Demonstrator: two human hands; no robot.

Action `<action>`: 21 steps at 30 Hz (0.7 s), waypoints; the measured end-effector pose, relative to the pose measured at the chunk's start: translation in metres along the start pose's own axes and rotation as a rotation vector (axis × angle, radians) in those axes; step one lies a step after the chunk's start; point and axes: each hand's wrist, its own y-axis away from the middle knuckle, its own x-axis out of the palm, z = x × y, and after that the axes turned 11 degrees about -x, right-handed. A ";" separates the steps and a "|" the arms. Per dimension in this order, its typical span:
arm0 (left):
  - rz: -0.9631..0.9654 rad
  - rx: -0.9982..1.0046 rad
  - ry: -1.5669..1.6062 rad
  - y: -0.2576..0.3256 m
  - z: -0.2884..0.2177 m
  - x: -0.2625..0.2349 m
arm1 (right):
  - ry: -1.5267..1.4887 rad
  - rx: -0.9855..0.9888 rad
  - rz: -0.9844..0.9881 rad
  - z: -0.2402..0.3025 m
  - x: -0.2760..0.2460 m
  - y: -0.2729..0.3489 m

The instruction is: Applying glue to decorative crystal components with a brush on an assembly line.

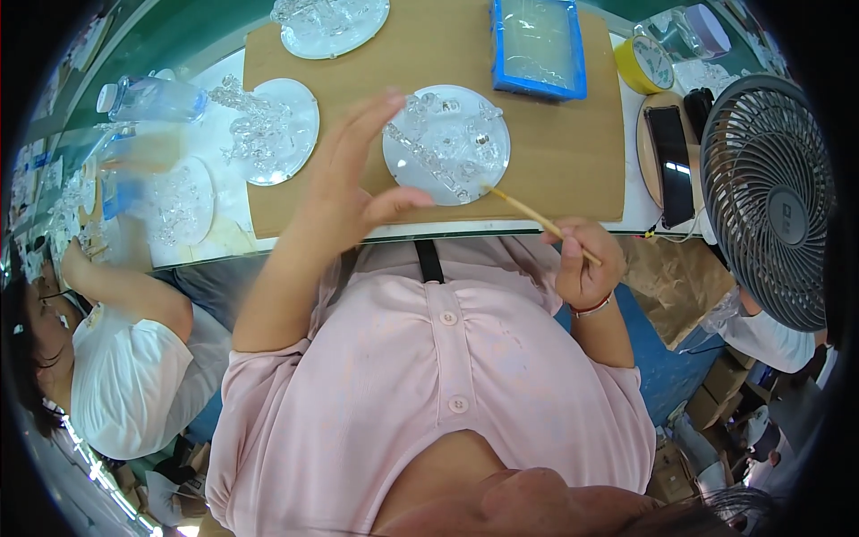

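A round white plate (407,172) lies on a brown cardboard sheet, with clear, glass-like pieces (465,168) spread over it. My left hand (344,183) hovers at the plate's left side, fingers apart and thumb reaching toward its near edge; nothing shows in it. At the lower right my right hand (586,261) pinches a thin wooden stick (532,214). The stick slants up to the left, and its tip reaches the plate's near right rim; whether it touches is unclear.
More round plates of clear pieces (255,125) stand left and at the back. A blue-rimmed box (541,88), yellow tape roll (644,64), phone (669,166) and black fan (777,206) line the right. Clear bottles (161,98) stand left, where another person (134,358) sits.
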 end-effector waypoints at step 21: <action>-0.204 0.111 -0.159 0.016 -0.007 0.012 | 0.060 -0.039 0.033 0.008 0.008 -0.006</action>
